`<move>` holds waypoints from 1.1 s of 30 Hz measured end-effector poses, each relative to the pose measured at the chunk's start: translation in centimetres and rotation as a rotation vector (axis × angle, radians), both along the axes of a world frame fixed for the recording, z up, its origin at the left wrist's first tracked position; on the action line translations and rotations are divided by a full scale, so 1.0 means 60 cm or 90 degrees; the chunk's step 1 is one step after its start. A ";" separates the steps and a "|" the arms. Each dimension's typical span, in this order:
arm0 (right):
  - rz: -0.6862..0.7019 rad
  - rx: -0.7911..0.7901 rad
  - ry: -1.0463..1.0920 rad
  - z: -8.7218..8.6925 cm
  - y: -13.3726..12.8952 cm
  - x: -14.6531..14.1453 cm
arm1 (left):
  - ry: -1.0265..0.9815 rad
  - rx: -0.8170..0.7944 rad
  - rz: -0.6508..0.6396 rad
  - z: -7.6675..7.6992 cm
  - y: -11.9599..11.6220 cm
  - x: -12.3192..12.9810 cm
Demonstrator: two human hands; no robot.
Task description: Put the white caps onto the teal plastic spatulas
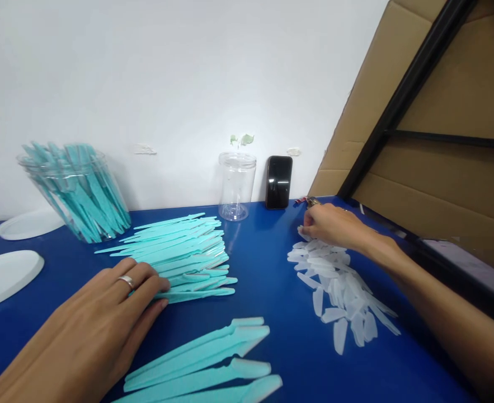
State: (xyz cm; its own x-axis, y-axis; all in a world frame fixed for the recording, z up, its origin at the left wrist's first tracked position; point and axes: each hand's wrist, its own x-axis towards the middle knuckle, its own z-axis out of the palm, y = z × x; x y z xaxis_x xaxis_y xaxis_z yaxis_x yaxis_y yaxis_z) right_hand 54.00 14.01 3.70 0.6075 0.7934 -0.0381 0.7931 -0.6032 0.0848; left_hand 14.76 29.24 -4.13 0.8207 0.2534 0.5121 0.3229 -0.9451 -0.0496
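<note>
Left fingers (149, 289) touch razor pile (188, 246), grip unclear; right fingers (311, 222) pinch cap (300, 230). Razors below left fingers (213, 348) look capped, pile bare.

Head-worn camera (sole view): close above blue table (263, 268), facing white wall (188, 84), tilted down.
</note>
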 end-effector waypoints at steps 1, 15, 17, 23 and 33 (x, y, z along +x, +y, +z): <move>0.004 0.004 -0.001 -0.002 0.000 0.000 | 0.021 0.039 -0.004 0.003 -0.002 0.001; 0.259 0.433 0.174 -0.006 -0.004 -0.093 | 0.040 0.116 -0.050 0.031 -0.019 0.010; 0.305 0.454 0.210 -0.012 -0.010 -0.118 | 0.046 0.136 -0.045 0.034 -0.021 0.010; 0.356 0.434 0.358 -0.029 -0.022 -0.165 | 0.058 0.206 -0.052 0.052 -0.024 0.017; 0.246 0.433 0.747 -0.028 -0.033 -0.205 | -0.067 -0.088 0.033 0.041 -0.035 0.008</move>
